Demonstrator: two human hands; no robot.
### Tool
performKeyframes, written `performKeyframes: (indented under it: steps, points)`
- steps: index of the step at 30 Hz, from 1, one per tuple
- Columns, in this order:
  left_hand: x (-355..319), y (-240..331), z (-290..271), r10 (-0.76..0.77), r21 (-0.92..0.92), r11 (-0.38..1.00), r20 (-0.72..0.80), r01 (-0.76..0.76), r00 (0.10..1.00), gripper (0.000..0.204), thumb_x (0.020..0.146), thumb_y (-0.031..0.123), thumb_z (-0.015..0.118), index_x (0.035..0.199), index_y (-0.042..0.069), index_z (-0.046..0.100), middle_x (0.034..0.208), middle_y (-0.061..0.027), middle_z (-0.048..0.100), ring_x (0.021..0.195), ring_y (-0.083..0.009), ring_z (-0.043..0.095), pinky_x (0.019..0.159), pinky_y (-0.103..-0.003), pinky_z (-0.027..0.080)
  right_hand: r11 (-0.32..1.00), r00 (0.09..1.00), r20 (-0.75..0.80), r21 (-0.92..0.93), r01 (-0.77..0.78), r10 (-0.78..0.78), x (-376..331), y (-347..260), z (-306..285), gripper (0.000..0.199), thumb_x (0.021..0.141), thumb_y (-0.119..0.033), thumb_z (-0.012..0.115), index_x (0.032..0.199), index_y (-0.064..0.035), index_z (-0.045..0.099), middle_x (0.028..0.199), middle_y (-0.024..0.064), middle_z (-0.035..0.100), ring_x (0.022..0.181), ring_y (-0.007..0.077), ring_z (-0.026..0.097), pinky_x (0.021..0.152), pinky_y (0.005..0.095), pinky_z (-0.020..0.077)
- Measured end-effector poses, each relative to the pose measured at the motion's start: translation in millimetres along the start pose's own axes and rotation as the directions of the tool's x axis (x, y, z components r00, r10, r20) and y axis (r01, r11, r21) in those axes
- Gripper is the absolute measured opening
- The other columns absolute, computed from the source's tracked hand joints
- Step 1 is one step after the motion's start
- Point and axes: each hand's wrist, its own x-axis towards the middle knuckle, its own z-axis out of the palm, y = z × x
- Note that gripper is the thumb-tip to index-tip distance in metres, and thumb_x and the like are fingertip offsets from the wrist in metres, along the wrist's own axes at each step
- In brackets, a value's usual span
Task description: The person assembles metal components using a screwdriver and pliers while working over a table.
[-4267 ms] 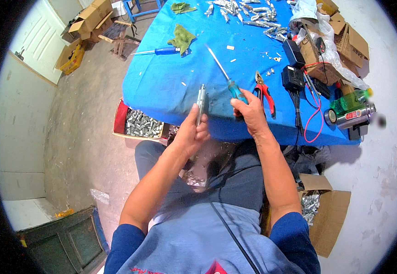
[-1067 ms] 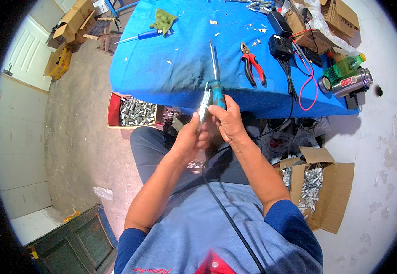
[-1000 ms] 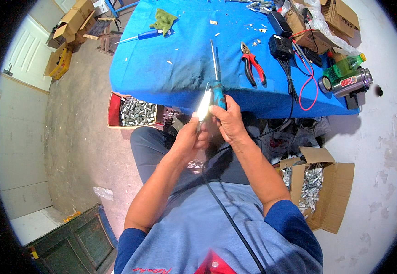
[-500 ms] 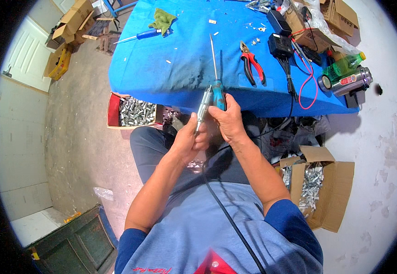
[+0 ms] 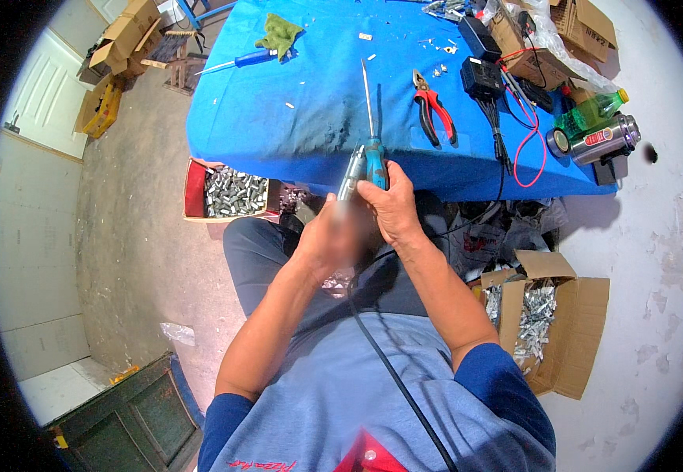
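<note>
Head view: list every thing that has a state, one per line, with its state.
Left hand: closed on a silvery metal part.
Right hand: gripping the blue-handled screwdriver, shaft pointing away.
Red-handled pliers: lying on the table, handles spread.
Cardboard box: flaps open, metal pieces inside.

This looks like a rough workshop, perhaps a back room or garage. A tabletop [image 5: 294,118] under blue cloth carries red-handled pliers [image 5: 433,106], a blue screwdriver [image 5: 241,60], black adapters [image 5: 483,77] with wires, and scattered metal bits. Boxes of small metal parts stand on the bare concrete floor [image 5: 133,236], one red [image 5: 196,189], one cardboard [image 5: 569,330]. More cartons [image 5: 125,39] pile by a white door [image 5: 42,86]; the walls are stained.
</note>
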Motion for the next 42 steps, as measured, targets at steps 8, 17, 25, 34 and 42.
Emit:
performKeyframes:
  steps: [8,17,25,34,42]
  points:
    - [7,-7,-13,0.156,0.285,0.942,0.104,-0.18,0.982,0.053,0.102,0.058,0.03,0.068,0.019,0.041,0.05,0.0066,0.031,0.04,-0.0106,0.023,0.05,-0.029,0.027,1.0,1.0,0.013,0.004,-0.006,0.006,-2,-3,3,0.028,0.083,-0.008,0.07,0.106,0.0,0.055,0.093,0.0051,0.061,0.078,0.012,0.061,0.063,0.0274,0.0545]
    - [-4,4,6,0.006,-0.039,0.999,0.006,-0.006,1.0,0.052,0.101,0.059,0.034,0.068,0.018,0.041,0.051,0.0066,0.029,0.041,-0.0108,0.022,0.051,-0.029,0.027,0.999,1.0,0.014,0.031,-0.024,0.023,0,1,1,0.026,0.083,-0.007,0.07,0.103,-0.0015,0.055,0.091,0.004,0.06,0.078,0.011,0.059,0.064,0.0267,0.0529]
    - [-1,0,5,0.086,0.081,0.993,-0.021,-0.084,0.996,0.052,0.1,0.06,0.037,0.07,0.019,0.042,0.05,0.007,0.028,0.041,-0.0108,0.024,0.052,-0.029,0.03,0.999,0.999,0.019,0.032,-0.035,0.034,-2,10,0,0.027,0.083,-0.007,0.071,0.103,-0.0014,0.055,0.093,0.0028,0.059,0.082,0.01,0.055,0.075,0.0274,0.0483]
    - [-2,1,9,0.087,-0.006,0.996,-0.07,-0.087,0.994,0.051,0.097,0.061,0.044,0.07,0.019,0.043,0.05,0.0078,0.028,0.041,-0.0095,0.023,0.051,-0.028,0.028,0.986,0.995,0.046,0.135,-0.093,0.088,-6,4,2,0.028,0.084,-0.008,0.071,0.106,-0.0023,0.055,0.094,0.0036,0.061,0.081,0.0111,0.059,0.071,0.0279,0.0511]
    - [17,-9,-26,0.155,0.119,0.98,0.034,-0.158,0.987,0.05,0.097,0.06,0.047,0.07,0.018,0.044,0.051,0.0076,0.029,0.041,-0.0085,0.023,0.048,-0.026,0.025,0.969,0.988,0.071,0.193,-0.152,0.141,-7,-1,0,0.024,0.088,-0.011,0.065,0.108,-0.0046,0.055,0.095,0.0043,0.062,0.082,0.0128,0.062,0.069,0.0277,0.0536]
